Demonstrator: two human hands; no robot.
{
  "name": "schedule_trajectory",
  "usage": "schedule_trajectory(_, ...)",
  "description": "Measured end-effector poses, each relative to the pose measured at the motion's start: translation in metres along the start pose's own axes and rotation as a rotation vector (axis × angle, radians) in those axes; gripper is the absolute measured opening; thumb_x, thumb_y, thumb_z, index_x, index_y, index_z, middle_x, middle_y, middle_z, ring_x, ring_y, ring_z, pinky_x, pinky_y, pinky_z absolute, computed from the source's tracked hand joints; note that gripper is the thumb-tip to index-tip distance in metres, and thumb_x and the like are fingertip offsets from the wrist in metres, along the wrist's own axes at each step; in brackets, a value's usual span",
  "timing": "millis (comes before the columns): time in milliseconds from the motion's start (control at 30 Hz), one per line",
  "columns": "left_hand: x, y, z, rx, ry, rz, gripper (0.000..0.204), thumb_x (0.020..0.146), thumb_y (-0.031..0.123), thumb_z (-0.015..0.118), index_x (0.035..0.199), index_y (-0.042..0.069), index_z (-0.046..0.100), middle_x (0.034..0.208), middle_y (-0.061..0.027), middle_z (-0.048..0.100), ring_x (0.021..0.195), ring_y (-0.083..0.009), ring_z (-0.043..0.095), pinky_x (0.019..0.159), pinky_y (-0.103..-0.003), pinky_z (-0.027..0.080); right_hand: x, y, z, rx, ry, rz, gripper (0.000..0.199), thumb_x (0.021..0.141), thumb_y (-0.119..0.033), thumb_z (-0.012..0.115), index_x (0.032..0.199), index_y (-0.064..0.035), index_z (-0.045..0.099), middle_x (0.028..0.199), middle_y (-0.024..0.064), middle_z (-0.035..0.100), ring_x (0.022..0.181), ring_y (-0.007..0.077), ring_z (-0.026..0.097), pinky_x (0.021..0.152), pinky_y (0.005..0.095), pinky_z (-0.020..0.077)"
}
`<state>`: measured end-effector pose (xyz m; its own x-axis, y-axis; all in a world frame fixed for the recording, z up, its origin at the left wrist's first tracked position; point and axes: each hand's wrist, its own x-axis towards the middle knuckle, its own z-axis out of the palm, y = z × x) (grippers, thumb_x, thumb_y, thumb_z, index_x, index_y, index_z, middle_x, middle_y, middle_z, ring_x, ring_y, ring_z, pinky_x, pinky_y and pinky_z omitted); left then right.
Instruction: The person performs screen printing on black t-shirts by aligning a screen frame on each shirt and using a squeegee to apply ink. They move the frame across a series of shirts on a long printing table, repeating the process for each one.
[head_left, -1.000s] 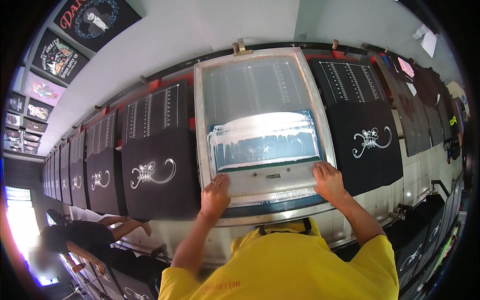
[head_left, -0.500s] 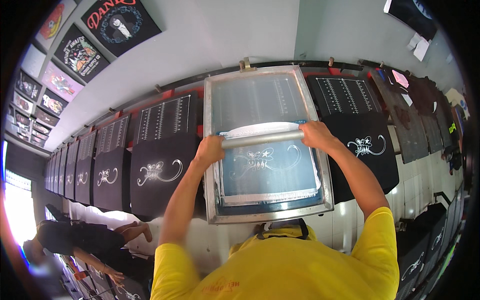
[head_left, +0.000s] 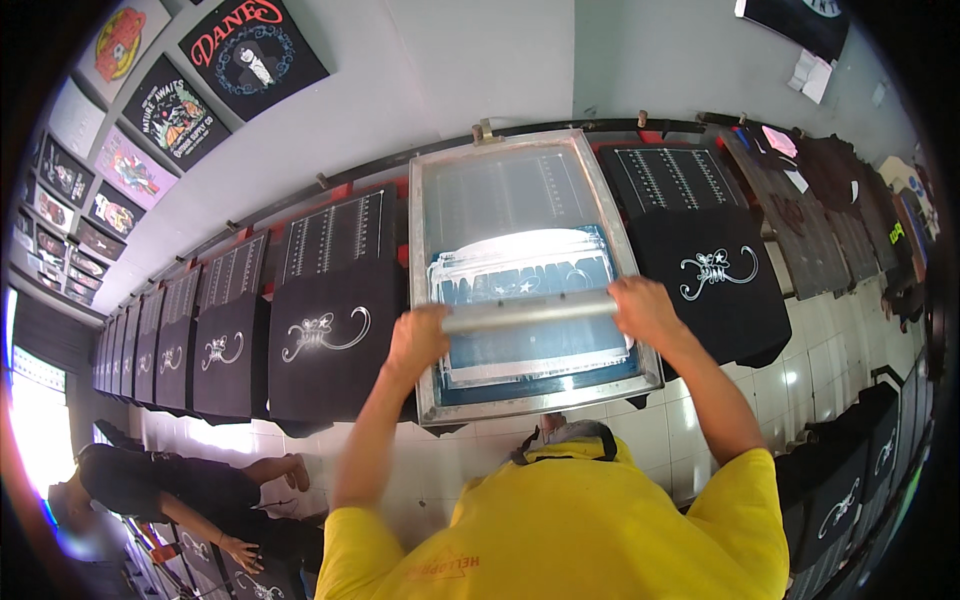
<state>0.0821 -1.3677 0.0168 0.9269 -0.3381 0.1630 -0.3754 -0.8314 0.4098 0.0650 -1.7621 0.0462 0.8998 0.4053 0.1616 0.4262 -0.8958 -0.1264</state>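
Left hand and right hand curl firmly round opposite ends of the squeegee across the screen frame: likely stiff, fairly light, perhaps ink-slippery below, best held right there.

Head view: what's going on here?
A person's left hand and right hand hold opposite ends of a squeegee across a framed screen. White ink shows on the screen above and below the squeegee in the picture. Black cloths with white designs lie on either side. Another person is at lower left.
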Motion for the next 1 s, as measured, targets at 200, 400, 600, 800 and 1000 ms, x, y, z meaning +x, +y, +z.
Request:
schedule_trajectory(200,-0.091,0.03,0.023,-0.042,0.108,0.025,0.036,0.067,-0.004,0.058,0.101,0.003,0.065,0.106,-0.0118,0.068,0.099,-0.0314,0.064,0.083,-0.041,0.054,-0.081,-0.043,0.023,0.068,0.093,0.019,0.019,0.063,-0.001,0.062,0.081,-0.0037,0.057,0.087,0.0125,0.063,0.085,0.0304,0.064,0.07,0.04,0.0545)
schedule_trajectory(400,-0.131,0.042,0.042,-0.045,0.047,0.004,0.048,0.064,-0.008,0.061,0.111,0.003,0.058,0.123,-0.012,0.058,0.119,-0.0323,0.053,0.094,-0.04,0.049,-0.115,-0.059,0.041,0.043,0.066,-0.011,0.039,0.064,-0.011,0.074,0.098,-0.0023,0.057,0.111,0.0137,0.057,0.105,0.031,0.057,0.086,0.0382,0.051)
schedule_trajectory(600,-0.157,0.055,0.056,-0.001,-0.056,-0.024,0.058,0.064,-0.011,0.059,0.121,-0.004,0.051,0.133,-0.0215,0.049,0.129,-0.0404,0.042,0.108,-0.044,0.037,-0.146,-0.056,0.072,0.19,-0.019,0.061,0.059,0.068,-0.03,0.077,0.112,0.0031,0.055,0.124,0.0215,0.05,0.12,0.0376,0.047,0.101,0.0451,0.0403)
schedule_trajectory(800,-0.157,0.064,0.035,-0.016,-0.062,0.182,0.062,0.075,0.016,0.063,0.13,-0.007,0.047,0.135,-0.0286,0.044,0.129,-0.0466,0.04,0.108,-0.052,0.033,-0.149,-0.054,0.055,0.297,0.062,0.078,0.062,0.086,-0.047,0.063,0.121,0.0031,0.054,0.135,0.0228,0.047,0.128,0.0379,0.043,0.108,0.0432,0.0352)
schedule_trajectory(1000,-0.15,-0.039,0.066,-0.053,0.253,-0.107,0.049,0.086,0.019,0.061,0.128,-0.006,0.051,0.13,-0.0277,0.049,0.12,-0.043,0.048,0.103,-0.049,0.038,-0.126,-0.019,0.048,0.436,0.378,0.408,0.037,0.091,-0.024,0.059,0.118,0.0003,0.056,0.12,0.0192,0.059,0.114,0.0361,0.054,0.096,0.0446,0.0463)
